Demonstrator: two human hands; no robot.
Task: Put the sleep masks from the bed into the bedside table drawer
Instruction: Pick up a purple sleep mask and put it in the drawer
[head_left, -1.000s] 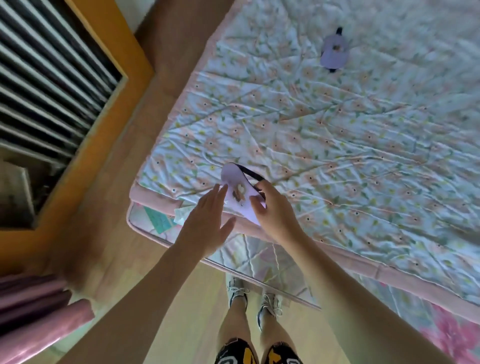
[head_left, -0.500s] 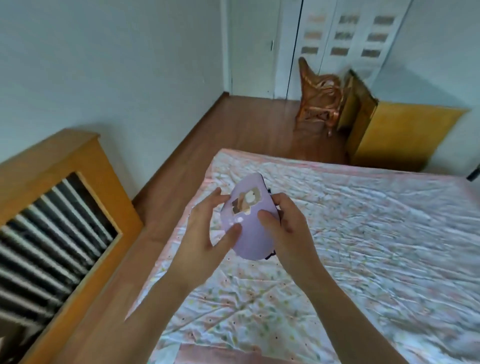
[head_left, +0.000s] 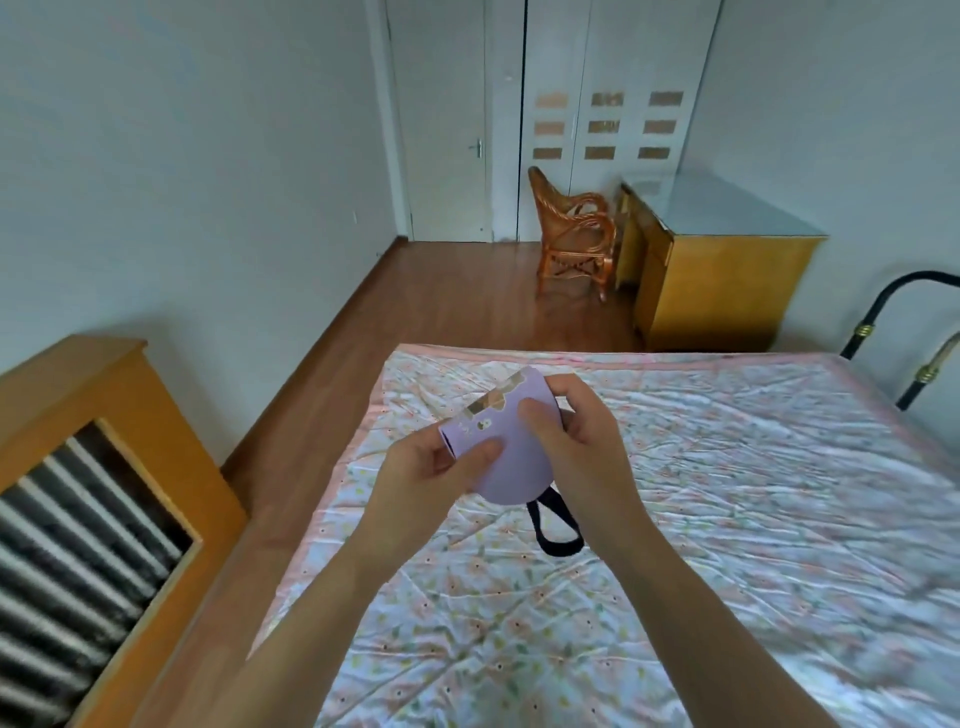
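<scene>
A lilac sleep mask (head_left: 511, 457) with a small printed picture and a black elastic strap (head_left: 556, 525) is held up above the floral bedspread (head_left: 727, 493). My left hand (head_left: 431, 478) pinches its left edge, which is folded over. My right hand (head_left: 576, 441) grips its right side, thumb on the front. The strap hangs in a loop below the mask. No other mask and no bedside table drawer shows in this view.
A wooden slatted cabinet (head_left: 93, 493) stands at the left by the wall. Brown wood floor (head_left: 415, 312) runs to a white door. A rattan chair (head_left: 571, 239) and a yellow desk (head_left: 717, 265) stand beyond the bed. A black metal bed frame (head_left: 904, 343) is at the right.
Both hands lifted the mask off the bed's near edge and folded its left side over. The view swung up from the floor to the room; the strap now hangs free.
</scene>
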